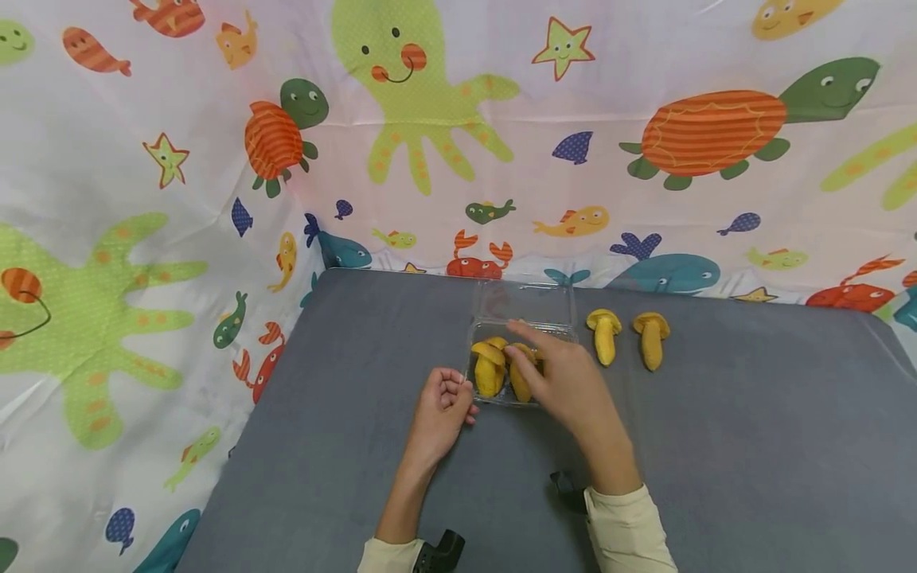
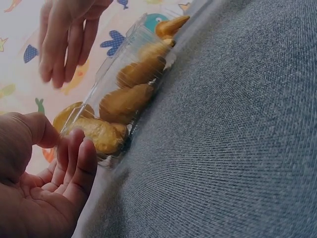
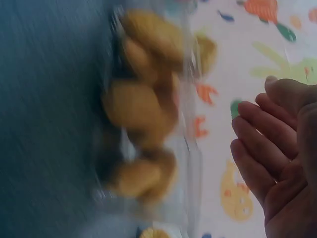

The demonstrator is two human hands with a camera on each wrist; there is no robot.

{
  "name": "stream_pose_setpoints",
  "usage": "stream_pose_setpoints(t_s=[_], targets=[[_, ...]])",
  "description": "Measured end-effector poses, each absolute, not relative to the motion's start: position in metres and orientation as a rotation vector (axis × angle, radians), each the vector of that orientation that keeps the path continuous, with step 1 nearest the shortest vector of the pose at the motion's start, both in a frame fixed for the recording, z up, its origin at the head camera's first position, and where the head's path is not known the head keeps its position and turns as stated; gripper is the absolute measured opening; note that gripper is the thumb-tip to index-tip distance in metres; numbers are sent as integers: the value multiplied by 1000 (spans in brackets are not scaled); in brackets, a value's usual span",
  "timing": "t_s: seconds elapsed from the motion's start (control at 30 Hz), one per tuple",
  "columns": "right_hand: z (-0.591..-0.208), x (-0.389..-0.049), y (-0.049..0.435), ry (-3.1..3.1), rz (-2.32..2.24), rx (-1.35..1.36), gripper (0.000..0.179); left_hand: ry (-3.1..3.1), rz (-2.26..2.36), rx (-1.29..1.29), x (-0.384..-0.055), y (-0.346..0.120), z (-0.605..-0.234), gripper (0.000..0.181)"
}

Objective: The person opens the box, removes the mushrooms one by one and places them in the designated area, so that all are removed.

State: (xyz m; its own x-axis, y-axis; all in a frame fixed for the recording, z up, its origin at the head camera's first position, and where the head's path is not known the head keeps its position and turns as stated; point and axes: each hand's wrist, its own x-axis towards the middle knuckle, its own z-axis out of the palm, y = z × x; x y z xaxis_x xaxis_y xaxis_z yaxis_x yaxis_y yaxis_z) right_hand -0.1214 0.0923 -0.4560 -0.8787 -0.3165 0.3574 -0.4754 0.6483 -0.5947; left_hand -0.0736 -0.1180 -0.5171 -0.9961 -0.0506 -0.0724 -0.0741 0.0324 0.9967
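Note:
A clear plastic container stands with its hinged lid raised at the back. Several yellow mushrooms lie inside it. At its near left corner my left hand pinches the rim between thumb and fingers, as the left wrist view also shows. My right hand is over the container's right side, fingers extended and partly hiding the mushrooms in the head view. In the right wrist view the right hand is empty, apart from the blurred mushrooms.
Two more yellow mushrooms, one nearer the container and another farther right, lie on the grey cloth-covered table. A curtain printed with sea animals hangs behind and to the left.

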Motion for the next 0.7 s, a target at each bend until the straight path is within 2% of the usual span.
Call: stream_pose_setpoints(t_s=[0.17,0.4,0.7], targets=[[-464,-115,69,-2683,962,723,48,2246,2172,-151,-75,-118,-516,16],[-471,-112,51,-2737,933,678,55,2229,2174,-159,-75,-118,-517,16],[-478,-112,46,-2752,934,611,46,2265,2152,-156,-74,-117,-517,15]])
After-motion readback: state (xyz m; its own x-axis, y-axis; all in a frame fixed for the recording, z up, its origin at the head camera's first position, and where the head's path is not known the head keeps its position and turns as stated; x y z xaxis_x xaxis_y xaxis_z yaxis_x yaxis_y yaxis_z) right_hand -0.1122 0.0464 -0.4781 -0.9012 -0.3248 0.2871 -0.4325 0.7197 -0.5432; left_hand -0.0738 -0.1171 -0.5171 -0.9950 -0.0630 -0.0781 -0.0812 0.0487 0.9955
